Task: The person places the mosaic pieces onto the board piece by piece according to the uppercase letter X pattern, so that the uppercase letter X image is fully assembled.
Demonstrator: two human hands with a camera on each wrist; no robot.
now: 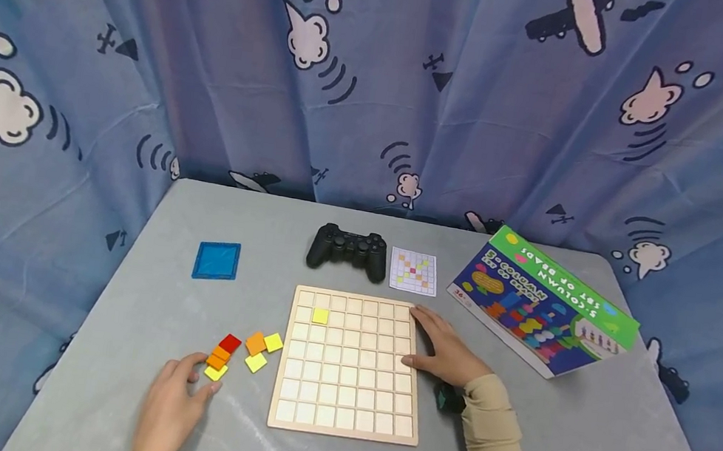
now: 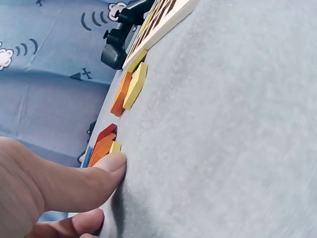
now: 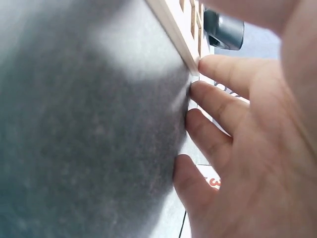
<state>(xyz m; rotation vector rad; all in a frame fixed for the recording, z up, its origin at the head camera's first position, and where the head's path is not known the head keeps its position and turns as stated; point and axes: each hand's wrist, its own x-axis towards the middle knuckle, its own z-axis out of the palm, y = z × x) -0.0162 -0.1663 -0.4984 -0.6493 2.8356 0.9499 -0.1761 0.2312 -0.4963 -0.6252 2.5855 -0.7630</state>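
My left hand (image 1: 170, 406) is beside a small cluster of tiles at the left of the table. Its thumb lies next to a yellow tile (image 1: 215, 372), and its index finger is by an orange tile (image 1: 217, 359); a red tile (image 1: 230, 344) lies just beyond. Whether the fingertips press on the tiles is hard to tell. My right hand (image 1: 448, 351) rests at the right edge of the wooden grid board (image 1: 341, 434), fingers spread, with the index fingertip touching the corner. One yellow tile (image 1: 320, 316) sits in a square near the board's upper left.
Between the left hand and the board lie another orange tile (image 1: 256, 344) and two yellow tiles (image 1: 256, 362). Behind the board are a blue tray (image 1: 217, 261), a black game controller (image 1: 348, 250) and a pattern card (image 1: 413, 272). A colourful box (image 1: 543, 306) stands at right.
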